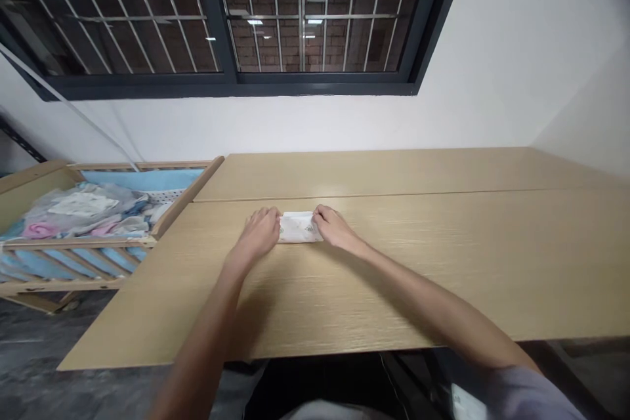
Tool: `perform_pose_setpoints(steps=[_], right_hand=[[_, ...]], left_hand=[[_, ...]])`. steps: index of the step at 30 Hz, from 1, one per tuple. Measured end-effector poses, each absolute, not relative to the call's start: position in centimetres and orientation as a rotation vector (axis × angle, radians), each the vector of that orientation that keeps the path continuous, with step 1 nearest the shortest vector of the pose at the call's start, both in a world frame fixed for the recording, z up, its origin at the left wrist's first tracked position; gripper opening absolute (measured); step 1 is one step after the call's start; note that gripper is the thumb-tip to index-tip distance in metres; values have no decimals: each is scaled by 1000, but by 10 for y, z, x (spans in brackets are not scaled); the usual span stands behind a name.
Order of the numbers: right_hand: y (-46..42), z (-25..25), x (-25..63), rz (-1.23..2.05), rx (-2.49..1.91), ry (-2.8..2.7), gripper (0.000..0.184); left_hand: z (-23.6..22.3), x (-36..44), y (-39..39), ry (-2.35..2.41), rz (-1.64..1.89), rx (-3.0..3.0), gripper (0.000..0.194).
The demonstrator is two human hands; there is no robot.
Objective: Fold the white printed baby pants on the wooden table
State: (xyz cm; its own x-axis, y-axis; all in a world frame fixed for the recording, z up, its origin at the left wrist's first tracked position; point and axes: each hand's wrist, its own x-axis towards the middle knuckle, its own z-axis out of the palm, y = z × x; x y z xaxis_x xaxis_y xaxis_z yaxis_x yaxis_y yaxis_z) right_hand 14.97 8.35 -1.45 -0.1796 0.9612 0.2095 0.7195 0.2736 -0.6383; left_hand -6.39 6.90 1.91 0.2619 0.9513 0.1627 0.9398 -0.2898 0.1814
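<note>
A small folded white cloth (299,227) with a faint printed pattern lies on the light wood-grain table (423,262), near the table's middle. My left hand (258,233) holds its left end, and my right hand (333,226) holds its right end. The fingers of both hands rest on the fabric, hiding its two ends. The cloth lies flat and low on the tabletop.
A wooden slatted crib-like frame (83,244) stands left of the table, holding a heap of mixed clothes (83,213) on blue padding. A seam crosses the tabletop behind the cloth. A barred window (221,20) is set in the wall beyond.
</note>
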Motion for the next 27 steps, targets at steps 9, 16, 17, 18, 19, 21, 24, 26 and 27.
perform_pose_setpoints(steps=[9, 16, 17, 18, 19, 21, 24, 26, 27], right_hand=[[133, -56, 143, 363, -1700, -1785, 18], [133, -66, 144, 415, -1713, -1701, 29], [129, -64, 145, 380, -1697, -1658, 34], [123, -61, 146, 328, -1668, -1620, 39], [117, -58, 147, 267, -1625, -1602, 43], [103, -52, 146, 154, -1503, -1675, 50], [89, -50, 141, 52, -1322, -1988, 58], [86, -52, 136, 29, -1278, -2161, 63], [86, -55, 133, 22, -1277, -2224, 66]], left_hand=[[-34, -48, 132, 1966, 444, 2535, 38], [-47, -56, 135, 1917, 546, 2601, 39], [-45, -56, 132, 1908, 579, 2607, 41], [-44, -56, 128, 1903, 611, 2611, 44], [-43, -56, 124, 1887, 648, 2618, 48], [-43, -54, 115, 1777, 728, 2661, 54], [-51, -50, 106, 1482, 795, 2761, 66], [-60, -47, 104, 1353, 761, 2793, 73], [-64, -46, 104, 1326, 733, 2796, 75]])
